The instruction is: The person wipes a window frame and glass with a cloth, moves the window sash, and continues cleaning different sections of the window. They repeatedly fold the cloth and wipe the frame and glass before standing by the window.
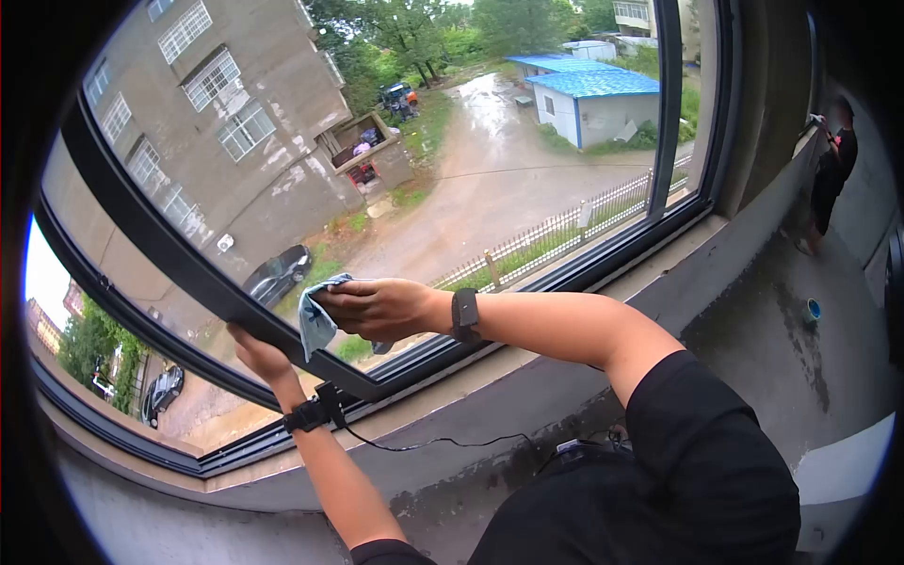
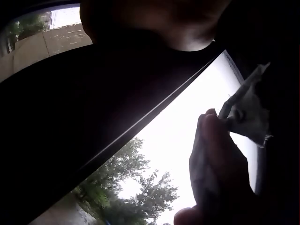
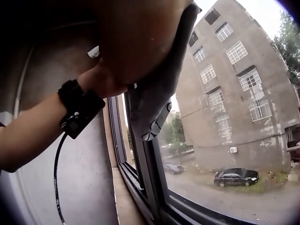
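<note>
In the head view my right hand (image 1: 381, 309) holds a light blue cloth (image 1: 320, 325) close to the glass, near the lower corner of a dark window sash (image 1: 202, 273). One end of the cloth hangs down over the sash's edge. My left hand (image 1: 261, 356) grips the upright edge of that sash, lower and to the left of the cloth. The left wrist view has the right hand (image 2: 220, 159) backlit, with the cloth (image 2: 251, 115) sticking out past its fingers. Seen from the right wrist, the cloth (image 3: 157, 96) drapes beneath the palm, and the left hand (image 3: 101, 79) is behind it.
A window sill (image 1: 452, 386) runs below the dark lower track. A cable (image 1: 443, 441) trails from the left wrist's camera. Farther right, another person (image 1: 833, 174) stands by the wall, and a blue container (image 1: 813, 309) sits on the floor. Outside are a building (image 1: 217, 113) and a parked car (image 1: 278, 273).
</note>
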A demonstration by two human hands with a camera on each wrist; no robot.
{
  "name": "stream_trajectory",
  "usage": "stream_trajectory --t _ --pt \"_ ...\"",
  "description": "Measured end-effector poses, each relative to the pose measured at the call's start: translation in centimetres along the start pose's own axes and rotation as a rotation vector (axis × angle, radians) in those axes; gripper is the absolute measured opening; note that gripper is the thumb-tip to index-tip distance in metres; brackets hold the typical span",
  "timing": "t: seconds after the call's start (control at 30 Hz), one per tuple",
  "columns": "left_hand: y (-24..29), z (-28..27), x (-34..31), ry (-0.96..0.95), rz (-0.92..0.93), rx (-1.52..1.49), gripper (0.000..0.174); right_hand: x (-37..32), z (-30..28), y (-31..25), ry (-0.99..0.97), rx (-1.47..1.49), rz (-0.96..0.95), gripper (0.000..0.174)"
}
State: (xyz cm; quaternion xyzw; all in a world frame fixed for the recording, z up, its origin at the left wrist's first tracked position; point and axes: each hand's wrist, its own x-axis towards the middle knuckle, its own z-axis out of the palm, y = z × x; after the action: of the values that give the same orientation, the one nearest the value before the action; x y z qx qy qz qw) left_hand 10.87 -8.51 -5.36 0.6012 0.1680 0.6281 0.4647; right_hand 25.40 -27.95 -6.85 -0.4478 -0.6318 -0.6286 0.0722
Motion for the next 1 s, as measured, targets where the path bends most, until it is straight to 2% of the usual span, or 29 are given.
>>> stream_trajectory --t 0.03,0.13,0.23,0.3,0.33,0.37,0.4,0.43,0.47,0.5,0.57,0.7,0.77,0.8,0.83,0.9,1.0 --pt "-0.8 -0.4 0.6 0.015 -0.002 -0.003 0.06 -1.3 -0.8 1.5 -0.019 -0.02 0.009 0.04" --pt "-2.8 -1.6 2.1 0.154 0.084 0.141 0.063 -6.6 -3.7 6.8 -0.054 -0.086 0.044 0.023" --pt "-0.6 0.3 0.6 0.371 0.13 0.386 0.066 -13.4 -7.1 12.6 -0.026 -0.031 0.193 0.033" --pt "-1.8 -1.2 2.0 0.407 0.048 0.378 0.066 -18.4 -9.9 16.4 -0.094 -0.013 0.343 0.041" --pt "-2.0 -1.6 2.3 0.409 0.028 0.341 0.066 -20.7 -11.5 18.5 -0.091 -0.038 0.383 0.035" --pt "-2.2 -2.0 2.6 0.416 0.009 0.303 0.066 -23.1 -12.8 20.5 -0.123 -0.029 0.469 0.039" --pt "-2.4 -2.4 2.8 0.425 0.102 0.338 0.064 -24.7 -15.1 22.6 -0.16 0.027 0.567 0.049" --pt "-2.9 -3.0 3.2 0.434 0.196 0.371 0.062 -27.0 -16.2 24.4 -0.118 -0.034 0.625 0.058" --pt "-4.3 -4.9 4.3 0.408 0.177 0.383 0.061 -29.9 -16.8 26.3 -0.064 -0.058 0.673 0.063" --pt "-2.8 -3.6 3.4 0.408 0.189 0.402 0.06 -32.1 -17.7 28.0 -0.018 -0.112 0.739 0.063" --pt "-3.3 -4.5 4.1 0.433 0.143 0.386 0.057 -35.7 -19.4 30.8 0.135 -0.076 0.838 0.061" --pt "-4.9 -7.2 5.6 0.443 0.042 0.289 0.053 -40.8 -21.1 33.2 0.163 -0.266 0.96 0.058" --pt "-6.6 -8.5 7.2 0.433 -0.025 0.189 0.051 -41.7 -20.3 32.9 0.22 -0.326 1.083 0.057" --pt "-7.7 -9.6 8.0 0.402 -0.07 0.227 0.059 -41.4 -19.6 32.7 0.252 -0.357 1.128 0.056" --pt "-6.7 -8.9 7.6 0.408 -0.038 0.247 0.058 -40.0 -18.8 32.2 0.296 -0.402 1.202 0.056" --pt "-4.9 -6.2 5.7 0.435 -0.005 0.318 0.058 -36.3 -17.3 30.6 0.325 -0.378 1.229 0.058" --pt "-2.1 -2.4 2.6 0.443 -0.031 0.366 0.061 -28.9 -15.9 27.3 0.29 -0.313 1.013 0.054"
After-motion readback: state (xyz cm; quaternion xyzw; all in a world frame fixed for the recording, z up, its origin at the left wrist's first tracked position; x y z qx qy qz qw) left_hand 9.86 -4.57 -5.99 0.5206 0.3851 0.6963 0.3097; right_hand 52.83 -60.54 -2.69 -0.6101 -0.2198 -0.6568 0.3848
